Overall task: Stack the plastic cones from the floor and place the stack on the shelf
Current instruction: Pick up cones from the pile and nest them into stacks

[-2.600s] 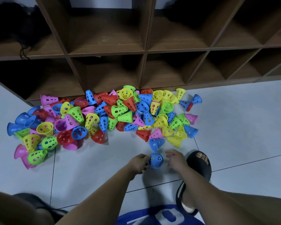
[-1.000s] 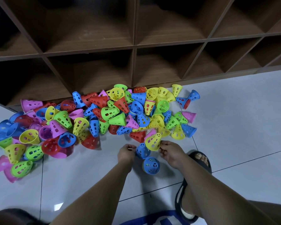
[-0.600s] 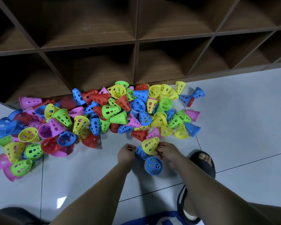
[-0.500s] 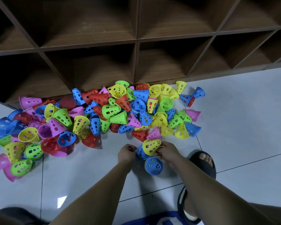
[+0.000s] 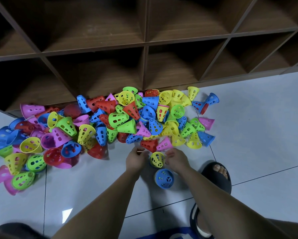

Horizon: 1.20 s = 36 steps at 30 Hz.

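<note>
A big pile of perforated plastic cones (image 5: 127,121) in blue, red, yellow, green and pink lies on the floor against the brown cubby shelf (image 5: 145,49). Just in front of the pile, a yellow cone (image 5: 157,159) stands between my hands, nested over a blue one that is almost hidden. My left hand (image 5: 136,159) is just left of it and my right hand (image 5: 176,159) just right. Both have loosely curled fingers and hold nothing that I can see. A single blue cone (image 5: 164,178) stands on the tile nearer to me.
The shelf's lower cubbies (image 5: 110,78) open at floor level behind the pile. My foot in a black slipper (image 5: 217,175) is right of the blue cone. Pale floor tiles (image 5: 256,135) stretch to the right and in front.
My right hand brought the yellow cone from the pile down over the blue cone that my left hand held. Both hands have since loosened from the pair.
</note>
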{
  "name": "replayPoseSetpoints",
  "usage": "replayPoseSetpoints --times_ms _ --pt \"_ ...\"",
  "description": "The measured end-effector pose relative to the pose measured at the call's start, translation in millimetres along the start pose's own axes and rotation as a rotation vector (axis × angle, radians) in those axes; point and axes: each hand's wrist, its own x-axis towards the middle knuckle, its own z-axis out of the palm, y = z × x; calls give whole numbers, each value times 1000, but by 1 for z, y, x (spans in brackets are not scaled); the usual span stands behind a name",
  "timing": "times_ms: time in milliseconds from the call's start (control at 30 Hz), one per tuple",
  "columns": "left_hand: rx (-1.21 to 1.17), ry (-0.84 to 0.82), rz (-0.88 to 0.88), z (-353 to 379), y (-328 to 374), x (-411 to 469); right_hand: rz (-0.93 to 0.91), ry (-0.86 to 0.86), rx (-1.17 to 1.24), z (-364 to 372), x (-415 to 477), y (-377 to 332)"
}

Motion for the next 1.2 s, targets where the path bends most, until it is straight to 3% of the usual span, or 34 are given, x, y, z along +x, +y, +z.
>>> replayPoseSetpoints --times_ms 200,300,433,633,767,933,1200 --pt "123 -37 189 3 16 11 -201 285 16 -8 3 -8" --pt "299 -106 291 4 19 11 -293 224 -50 -10 6 -12" --pt "526 -184 363 -1 17 9 -231 67 -119 -4 12 -7" --pt "572 -130 370 -9 3 16 -207 156 -10 -3 8 1" --pt "741 -86 328 -16 8 11 -200 198 121 -9 6 -3" --pt "614 -120 211 -20 -6 5 -80 177 325 -19 0 -8" --pt "465 -62 173 -23 -7 -18 116 -105 613 -18 -3 3"
